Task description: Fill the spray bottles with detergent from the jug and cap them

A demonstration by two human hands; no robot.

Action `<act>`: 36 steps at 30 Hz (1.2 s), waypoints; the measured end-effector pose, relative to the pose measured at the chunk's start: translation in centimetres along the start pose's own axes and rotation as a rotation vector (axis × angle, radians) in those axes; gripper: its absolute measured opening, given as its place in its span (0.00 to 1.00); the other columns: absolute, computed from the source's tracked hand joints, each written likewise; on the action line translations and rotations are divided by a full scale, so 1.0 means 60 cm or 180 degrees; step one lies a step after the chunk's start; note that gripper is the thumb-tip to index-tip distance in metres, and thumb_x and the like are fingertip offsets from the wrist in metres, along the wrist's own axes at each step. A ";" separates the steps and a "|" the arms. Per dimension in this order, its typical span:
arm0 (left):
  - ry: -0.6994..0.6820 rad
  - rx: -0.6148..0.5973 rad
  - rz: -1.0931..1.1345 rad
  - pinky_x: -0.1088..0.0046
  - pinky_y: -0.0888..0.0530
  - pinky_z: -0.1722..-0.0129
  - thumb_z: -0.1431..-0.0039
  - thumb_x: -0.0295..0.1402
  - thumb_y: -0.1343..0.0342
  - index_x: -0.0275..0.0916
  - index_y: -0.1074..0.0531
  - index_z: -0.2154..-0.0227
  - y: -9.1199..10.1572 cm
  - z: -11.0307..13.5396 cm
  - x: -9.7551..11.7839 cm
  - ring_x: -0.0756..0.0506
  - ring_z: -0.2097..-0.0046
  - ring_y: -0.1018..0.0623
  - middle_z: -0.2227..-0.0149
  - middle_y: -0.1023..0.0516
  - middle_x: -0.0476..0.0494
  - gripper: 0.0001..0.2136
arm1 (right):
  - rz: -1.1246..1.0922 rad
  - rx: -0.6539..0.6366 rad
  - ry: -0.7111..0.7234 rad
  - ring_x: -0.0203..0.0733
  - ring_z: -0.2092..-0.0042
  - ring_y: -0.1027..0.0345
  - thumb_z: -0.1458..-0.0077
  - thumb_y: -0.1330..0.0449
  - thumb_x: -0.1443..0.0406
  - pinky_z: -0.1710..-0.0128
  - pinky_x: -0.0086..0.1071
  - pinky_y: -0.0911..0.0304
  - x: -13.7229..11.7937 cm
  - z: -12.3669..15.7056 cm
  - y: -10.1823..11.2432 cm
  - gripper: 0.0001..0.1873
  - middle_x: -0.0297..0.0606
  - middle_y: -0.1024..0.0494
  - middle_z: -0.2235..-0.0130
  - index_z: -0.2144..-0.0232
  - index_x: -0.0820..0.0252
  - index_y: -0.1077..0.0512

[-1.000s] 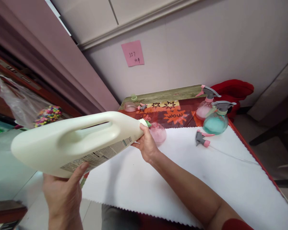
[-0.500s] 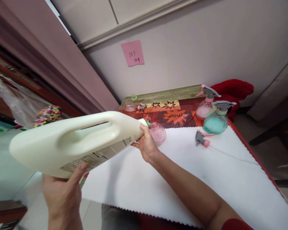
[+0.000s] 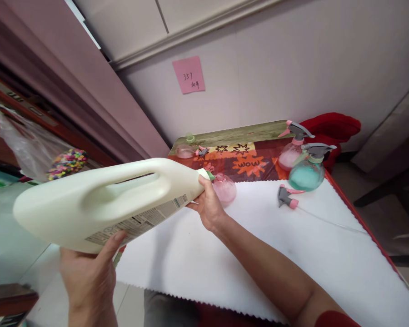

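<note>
A large cream-coloured detergent jug (image 3: 71,200) lies tilted on its side in the air, its neck pointing right. My left hand (image 3: 92,272) supports the lower body from beneath, thumb over the printed label. Round the neck, my right hand (image 3: 207,202) is closed, close to the green spout (image 3: 210,175). That spout is at the open mouth of a pink spray bottle (image 3: 225,190) standing on the white mat; whether they touch I cannot tell. No stream of liquid can be made out. A grey and pink trigger sprayer head (image 3: 286,197) with its clear tube lies on the mat, to the right.
Two capped spray bottles stand at the right, one with pink liquid (image 3: 288,159), one with teal liquid (image 3: 306,175). A pink bottle (image 3: 185,151) lies at the back left. A white mat (image 3: 252,254) covers the table front. A pink note (image 3: 188,75) is on the wall.
</note>
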State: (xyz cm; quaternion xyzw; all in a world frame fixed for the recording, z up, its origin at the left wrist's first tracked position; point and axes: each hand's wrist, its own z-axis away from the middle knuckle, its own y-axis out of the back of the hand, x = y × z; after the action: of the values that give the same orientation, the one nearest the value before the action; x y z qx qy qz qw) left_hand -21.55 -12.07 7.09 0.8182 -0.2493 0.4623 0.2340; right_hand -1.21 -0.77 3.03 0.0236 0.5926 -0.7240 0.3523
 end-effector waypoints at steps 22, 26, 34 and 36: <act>0.0000 0.0157 0.0124 0.58 0.25 0.42 0.67 0.33 0.22 0.38 0.24 0.55 -0.011 0.002 0.010 0.43 0.54 0.19 0.58 0.18 0.44 0.31 | -0.0041 -0.0039 0.0046 0.47 0.52 0.26 0.45 0.41 0.49 0.53 0.41 0.28 0.001 -0.002 0.003 0.22 0.38 0.19 0.52 0.53 0.52 0.24; -0.0021 0.0159 0.0211 0.59 0.24 0.43 0.67 0.33 0.22 0.39 0.23 0.55 -0.009 0.003 0.008 0.43 0.55 0.19 0.59 0.18 0.44 0.31 | -0.0054 -0.0019 0.0033 0.47 0.52 0.26 0.45 0.41 0.49 0.54 0.41 0.28 0.000 -0.001 0.002 0.22 0.38 0.19 0.50 0.53 0.53 0.24; 0.0016 0.0123 0.0126 0.57 0.25 0.42 0.66 0.34 0.21 0.38 0.23 0.54 -0.009 0.001 0.011 0.44 0.56 0.20 0.59 0.18 0.44 0.31 | -0.0050 -0.0051 0.0045 0.47 0.51 0.26 0.45 0.41 0.49 0.53 0.42 0.28 -0.002 -0.001 0.001 0.22 0.38 0.19 0.49 0.54 0.53 0.24; -0.0001 0.0105 0.0166 0.59 0.25 0.43 0.67 0.33 0.21 0.38 0.23 0.55 -0.010 0.001 0.011 0.44 0.56 0.20 0.59 0.18 0.44 0.31 | -0.0043 -0.0056 0.0045 0.47 0.51 0.26 0.45 0.41 0.49 0.53 0.41 0.28 -0.002 0.000 0.001 0.22 0.37 0.19 0.48 0.54 0.53 0.24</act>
State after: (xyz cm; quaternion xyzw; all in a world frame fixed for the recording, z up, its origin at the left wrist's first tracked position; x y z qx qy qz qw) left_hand -20.84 -11.81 7.57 0.8152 -0.2629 0.4722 0.2082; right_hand -1.11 -0.70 3.01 0.0217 0.6016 -0.7210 0.3433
